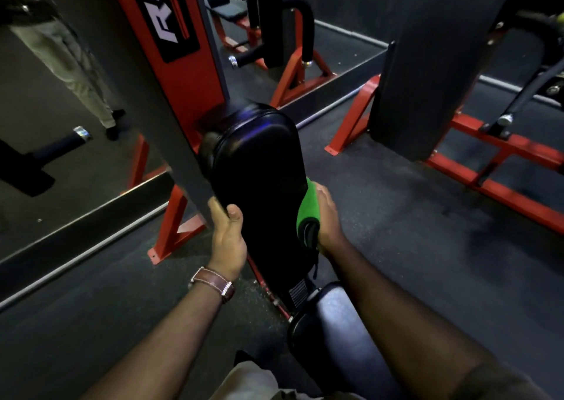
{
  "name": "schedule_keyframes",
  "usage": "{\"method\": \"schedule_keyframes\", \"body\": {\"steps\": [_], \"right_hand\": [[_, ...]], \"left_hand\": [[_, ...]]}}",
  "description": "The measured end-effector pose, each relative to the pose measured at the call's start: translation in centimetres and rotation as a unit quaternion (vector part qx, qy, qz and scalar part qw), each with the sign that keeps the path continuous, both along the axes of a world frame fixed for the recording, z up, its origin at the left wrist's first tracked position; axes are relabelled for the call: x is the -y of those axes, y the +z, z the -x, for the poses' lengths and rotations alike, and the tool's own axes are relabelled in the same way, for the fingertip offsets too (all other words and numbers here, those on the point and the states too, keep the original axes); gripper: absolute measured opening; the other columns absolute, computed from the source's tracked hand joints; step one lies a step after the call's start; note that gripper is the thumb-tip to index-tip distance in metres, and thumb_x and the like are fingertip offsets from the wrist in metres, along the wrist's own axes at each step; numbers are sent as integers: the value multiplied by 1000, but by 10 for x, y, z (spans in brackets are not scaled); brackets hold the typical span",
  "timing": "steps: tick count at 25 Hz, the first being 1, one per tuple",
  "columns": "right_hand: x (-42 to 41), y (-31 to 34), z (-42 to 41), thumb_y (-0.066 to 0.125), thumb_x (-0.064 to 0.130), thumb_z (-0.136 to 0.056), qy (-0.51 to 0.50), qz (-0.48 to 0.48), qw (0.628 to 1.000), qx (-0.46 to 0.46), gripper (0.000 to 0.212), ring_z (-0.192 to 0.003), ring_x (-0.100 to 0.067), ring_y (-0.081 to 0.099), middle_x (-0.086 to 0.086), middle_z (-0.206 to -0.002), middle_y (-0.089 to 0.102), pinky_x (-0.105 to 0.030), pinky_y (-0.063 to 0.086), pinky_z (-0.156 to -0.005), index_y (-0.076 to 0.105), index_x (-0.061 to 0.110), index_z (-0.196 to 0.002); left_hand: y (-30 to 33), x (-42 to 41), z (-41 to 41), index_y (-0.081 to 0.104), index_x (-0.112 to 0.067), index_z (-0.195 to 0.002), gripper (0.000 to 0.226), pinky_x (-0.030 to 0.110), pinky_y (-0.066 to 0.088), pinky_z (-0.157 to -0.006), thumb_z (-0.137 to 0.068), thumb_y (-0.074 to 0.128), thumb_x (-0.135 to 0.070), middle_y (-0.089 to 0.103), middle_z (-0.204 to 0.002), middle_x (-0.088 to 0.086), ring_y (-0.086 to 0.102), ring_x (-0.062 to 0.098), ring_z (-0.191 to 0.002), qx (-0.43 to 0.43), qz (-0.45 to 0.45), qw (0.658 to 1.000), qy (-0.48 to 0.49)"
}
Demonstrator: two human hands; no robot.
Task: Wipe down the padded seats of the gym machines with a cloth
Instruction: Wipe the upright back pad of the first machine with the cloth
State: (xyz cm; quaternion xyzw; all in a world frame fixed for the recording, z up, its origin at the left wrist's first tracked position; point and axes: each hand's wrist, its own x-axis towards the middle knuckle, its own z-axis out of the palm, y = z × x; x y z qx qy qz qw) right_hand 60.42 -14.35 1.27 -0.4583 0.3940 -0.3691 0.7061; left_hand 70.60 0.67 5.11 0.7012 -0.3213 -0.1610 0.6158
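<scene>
A long black padded back pad [259,170] stands in the middle of the view, fixed to a red and grey machine column [171,73]. My left hand [227,231] grips the pad's left edge, thumb on its face. My right hand [328,216] holds a green cloth [308,213] against the pad's right edge. Below them, a black padded seat [335,323] lies at the pad's foot, between my forearms.
A wall mirror [76,94] on the left reflects trousered legs and machine handles. Red steel base frames [503,167] and a dark weight-stack shroud [427,64] stand to the right. Dark rubber flooring [412,231] surrounds the machine.
</scene>
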Motion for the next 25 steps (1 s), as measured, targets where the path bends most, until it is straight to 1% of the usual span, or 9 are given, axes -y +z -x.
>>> {"method": "schedule_keyframes", "body": {"steps": [3, 8, 10, 13, 15, 18, 21, 23, 25], "right_hand": [[2, 32, -12, 36, 2, -102, 6, -28, 995, 94, 28, -103, -26, 59, -12, -105, 65, -36, 46, -98, 59, 1, -119], [8, 92, -20, 44, 1, -99, 26, 46, 980, 194, 30, -103, -24, 59, -14, -116, 63, -36, 48, -95, 55, 9, -126], [4, 84, -15, 44, 8, -103, 32, 84, 988, 125, 30, -108, -13, 61, -6, -123, 61, -33, 48, -99, 52, 12, -132], [-10, 76, -14, 39, 15, -106, 9, 97, 995, 30, 34, -92, 5, 63, 0, -113, 63, -21, 48, -86, 49, 4, -137], [-8, 97, -24, 43, 15, -105, 5, 97, 994, 56, 30, -92, -4, 65, -3, -106, 65, -23, 51, -87, 53, 5, -131], [3, 132, -44, 52, 32, -96, 8, 218, 976, 9, 29, -112, -24, 61, -8, -118, 65, -42, 47, -104, 59, 23, -122], [1, 158, -50, 51, 50, -88, 26, 450, 877, -166, 39, -117, -29, 55, 0, -122, 65, -50, 45, -99, 62, 34, -121], [-15, 178, -54, 43, 54, -90, 67, 600, 749, -274, 43, -121, -29, 52, 8, -128, 62, -50, 40, -98, 61, 36, -124], [-41, 192, -58, 41, 57, -90, 102, 678, 642, -343, 45, -125, -29, 49, 13, -130, 60, -52, 36, -100, 59, 38, -126]], "left_hand": [[-3, 0, -2, 21, -13, -145, 99, 42, 30, -117, -78, 27, -85, 36, -150, 12, 37, 21, -139, 1, -16, 1000, -5], [-11, 2, -7, 16, -4, -146, 110, 50, 25, -118, -75, 27, -88, 26, -153, 22, 29, 31, -143, -23, -40, 999, 4], [-8, 1, -6, 12, -6, -148, 116, 41, 20, -121, -71, 26, -91, 21, -158, 10, 23, 22, -146, -32, -46, 998, 0], [2, -1, -2, 17, -11, -147, 117, 21, 21, -113, -66, 25, -94, 24, -149, -6, 24, 6, -139, -28, -24, 999, -15], [1, 0, -4, 23, -22, -139, 99, 26, 23, -114, -69, 28, -91, 30, -147, -2, 30, 9, -136, -30, -14, 999, -17], [-8, 0, -7, 28, -23, -134, 87, 42, 28, -117, -76, 30, -87, 38, -145, 3, 37, 17, -135, -47, -25, 999, -10], [-5, -1, -3, 30, -20, -137, 95, 39, 28, -115, -73, 26, -89, 38, -141, -2, 36, 13, -132, -39, -22, 999, 4], [0, -1, -2, 31, -19, -136, 95, 38, 27, -115, -73, 26, -89, 38, -139, -4, 35, 11, -132, -34, -10, 999, 4], [0, 0, 0, 23, -16, -147, 104, 26, 18, -113, -72, 28, -88, 26, -140, -10, 22, 2, -131, -49, -21, 999, 1]]}}
